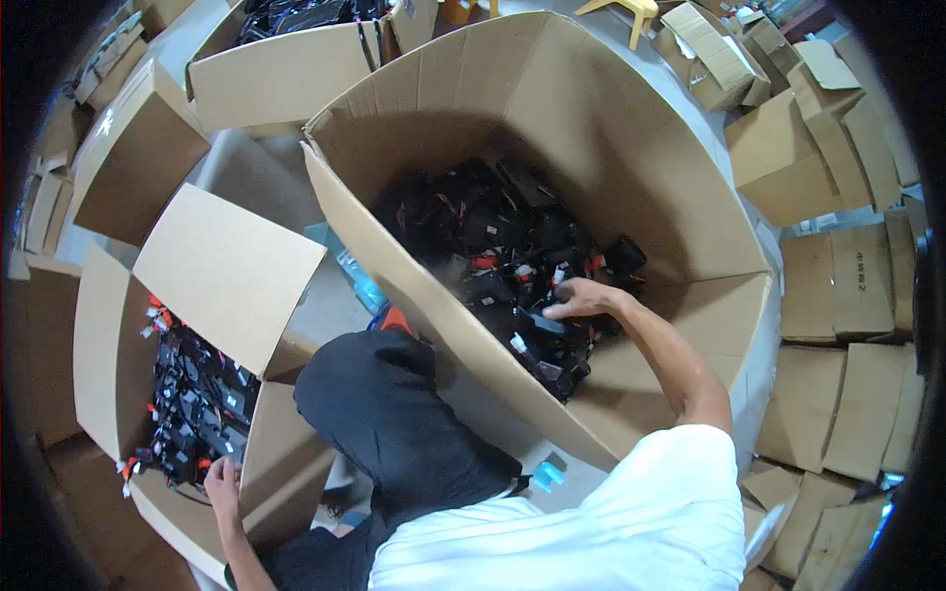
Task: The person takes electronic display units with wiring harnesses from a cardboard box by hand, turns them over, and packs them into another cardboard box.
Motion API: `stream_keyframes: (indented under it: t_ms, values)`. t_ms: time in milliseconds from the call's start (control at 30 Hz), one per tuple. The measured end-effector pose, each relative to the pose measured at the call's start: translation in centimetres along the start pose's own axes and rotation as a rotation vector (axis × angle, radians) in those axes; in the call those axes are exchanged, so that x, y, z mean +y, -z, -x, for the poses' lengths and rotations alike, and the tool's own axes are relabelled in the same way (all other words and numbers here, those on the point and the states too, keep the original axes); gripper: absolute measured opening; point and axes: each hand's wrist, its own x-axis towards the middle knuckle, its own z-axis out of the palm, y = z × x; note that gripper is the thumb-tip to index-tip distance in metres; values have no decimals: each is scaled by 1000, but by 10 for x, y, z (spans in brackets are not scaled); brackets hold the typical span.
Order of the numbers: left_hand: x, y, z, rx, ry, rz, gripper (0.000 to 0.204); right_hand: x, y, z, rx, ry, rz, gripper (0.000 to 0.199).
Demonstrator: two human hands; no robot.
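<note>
A large open cardboard box (631, 148) stands in front of me, its bottom covered with several black parts with red and white wires (493, 246). My right hand (581, 297) reaches down into it and its fingers close on one black part in the pile. A smaller open cardboard box (103, 335) sits at my lower left, also holding black wired parts (197, 394). My left hand (223, 485) rests on that box's near rim, fingers laid against the cardboard, holding nothing I can see. My knee in dark trousers (394, 414) lies between the two boxes.
More cardboard boxes (276, 69) stand behind, one with black parts. Flattened and stacked cartons (847, 295) fill the right side. A yellow stool leg (631, 15) shows at the top. A light blue item (547, 476) lies on the floor near my leg.
</note>
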Motion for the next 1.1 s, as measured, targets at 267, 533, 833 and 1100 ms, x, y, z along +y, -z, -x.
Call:
stream_keyframes:
  t_ms: [267,533,833,1100]
  values:
    - [-17,51,17,120,-44,16,42,-125,-112,-74,556,465,-45,137]
    - [45,68,50,21,-114,-223,38,-544,-233,-120,328,1114,135,109]
    - [-28,87,120,504,-255,-15,37,-818,-394,1,285,1728,426,83]
    - [-32,105,131,419,-258,-65,37,-742,-184,128,1092,1550,469,60]
